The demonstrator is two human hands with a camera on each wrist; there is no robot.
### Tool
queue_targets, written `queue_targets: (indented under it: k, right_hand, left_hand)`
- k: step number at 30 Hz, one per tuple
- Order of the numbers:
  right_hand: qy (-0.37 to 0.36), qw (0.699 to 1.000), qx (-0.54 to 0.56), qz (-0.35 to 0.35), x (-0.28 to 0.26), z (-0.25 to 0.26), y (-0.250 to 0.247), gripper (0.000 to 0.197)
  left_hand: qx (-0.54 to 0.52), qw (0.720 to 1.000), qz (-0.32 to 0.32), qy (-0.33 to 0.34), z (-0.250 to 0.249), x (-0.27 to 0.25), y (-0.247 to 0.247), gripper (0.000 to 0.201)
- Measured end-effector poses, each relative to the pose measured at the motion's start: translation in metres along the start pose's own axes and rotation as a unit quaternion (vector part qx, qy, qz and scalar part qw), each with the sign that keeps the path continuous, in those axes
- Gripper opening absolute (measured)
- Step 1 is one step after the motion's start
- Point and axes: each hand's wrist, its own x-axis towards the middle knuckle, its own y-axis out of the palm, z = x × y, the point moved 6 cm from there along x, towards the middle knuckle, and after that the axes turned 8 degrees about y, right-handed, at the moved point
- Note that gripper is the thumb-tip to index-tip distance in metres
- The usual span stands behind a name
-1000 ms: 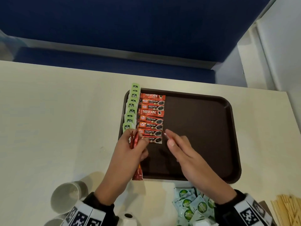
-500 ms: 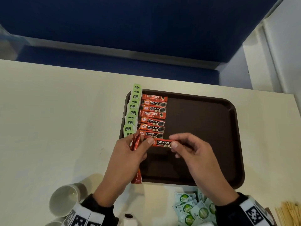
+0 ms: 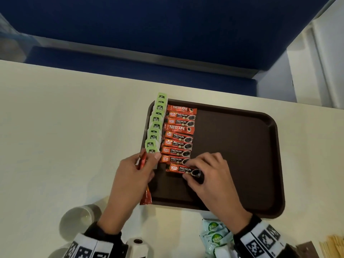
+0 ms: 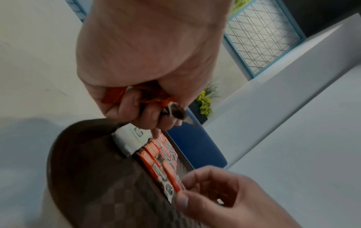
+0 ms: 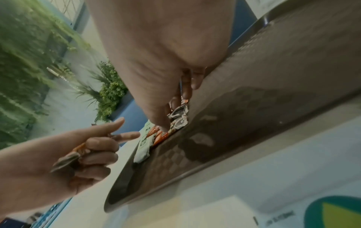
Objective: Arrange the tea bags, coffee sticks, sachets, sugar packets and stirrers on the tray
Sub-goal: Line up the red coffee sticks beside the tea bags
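A dark brown tray (image 3: 242, 149) lies on the cream table. Down its left edge runs a column of green tea bags (image 3: 155, 125), with a column of red coffee sticks (image 3: 178, 135) beside it. My right hand (image 3: 191, 169) pinches the dark end of one more coffee stick (image 3: 179, 168) lying at the foot of that column. My left hand (image 3: 147, 161) grips a bundle of red coffee sticks (image 3: 146, 197) at the tray's left front corner, index finger and thumb extended. In the left wrist view the bundle (image 4: 156, 97) sits in the curled fingers.
Green and white sachets (image 3: 214, 237) lie in a heap on the table in front of the tray. Wooden stirrers (image 3: 333, 247) are at the front right. A white cup (image 3: 78, 220) stands at the front left. Blue seating runs beyond the table's far edge.
My right hand took a coffee stick from the left hand's bundle and lowered it onto the tray below the last stick in the column. The left hand stayed in place.
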Motion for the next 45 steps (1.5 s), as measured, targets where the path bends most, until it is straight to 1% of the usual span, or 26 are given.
queue_targets:
  k: [4, 8, 10, 16, 21, 27, 34, 38, 40, 41, 43, 44, 45]
  right_hand:
    - [-0.030, 0.996, -0.079, 0.006, 0.003, 0.012, 0.015, 0.030]
    - [-0.048, 0.993, -0.110, 0.000, 0.002, 0.017, 0.020, 0.036]
    - [-0.048, 0.992, -0.114, -0.002, 0.001, 0.017, 0.021, 0.034]
    - [-0.055, 0.991, -0.117, -0.026, 0.000, 0.017, 0.023, 0.030]
    - [-0.049, 0.992, -0.116, -0.029, 0.002, 0.018, 0.023, 0.030]
    - [-0.049, 0.991, -0.120, -0.025, 0.004, 0.019, 0.023, 0.030]
    - [-0.049, 0.993, -0.101, -0.025, 0.006, 0.021, 0.020, 0.032]
    - [-0.038, 0.995, -0.094, -0.014, 0.006, 0.024, 0.016, 0.035]
    - [-0.026, 0.998, -0.062, -0.011, 0.005, 0.028, 0.011, 0.033]
    - [-0.013, 0.999, -0.027, -0.008, 0.004, 0.030, 0.007, 0.031]
    - [0.032, 0.994, 0.099, 0.027, 0.001, 0.036, 0.000, 0.023]
    - [0.062, 0.978, 0.187, 0.065, 0.000, 0.040, -0.002, 0.018]
    - [0.094, 0.949, 0.277, 0.114, -0.002, 0.045, -0.001, 0.014]
  left_hand:
    - [-0.003, 1.000, -0.031, 0.006, -0.003, 0.003, -0.015, 0.033]
    - [0.004, 0.999, -0.040, 0.004, 0.000, 0.003, -0.022, 0.041]
    - [0.002, 0.999, -0.046, -0.001, 0.003, 0.003, -0.024, 0.045]
    - [-0.005, 0.999, -0.049, -0.004, 0.007, 0.000, -0.025, 0.037]
    - [0.005, 0.999, -0.047, 0.000, 0.010, -0.001, -0.029, 0.045]
    - [0.013, 0.999, -0.044, 0.002, 0.011, 0.000, -0.032, 0.048]
    - [0.010, 0.999, -0.032, 0.005, 0.009, 0.001, -0.030, 0.038]
    - [0.005, 1.000, -0.022, 0.010, 0.013, 0.003, -0.029, 0.046]
    - [-0.012, 1.000, -0.010, 0.005, 0.016, 0.005, -0.025, 0.043]
    - [-0.026, 1.000, -0.003, 0.002, 0.017, 0.005, -0.023, 0.036]
    - [-0.062, 0.998, 0.011, -0.005, 0.017, 0.006, -0.018, 0.018]
    - [-0.081, 0.997, 0.020, -0.004, 0.016, 0.005, -0.014, 0.014]
    - [-0.098, 0.995, 0.029, -0.002, 0.014, 0.005, -0.011, 0.014]
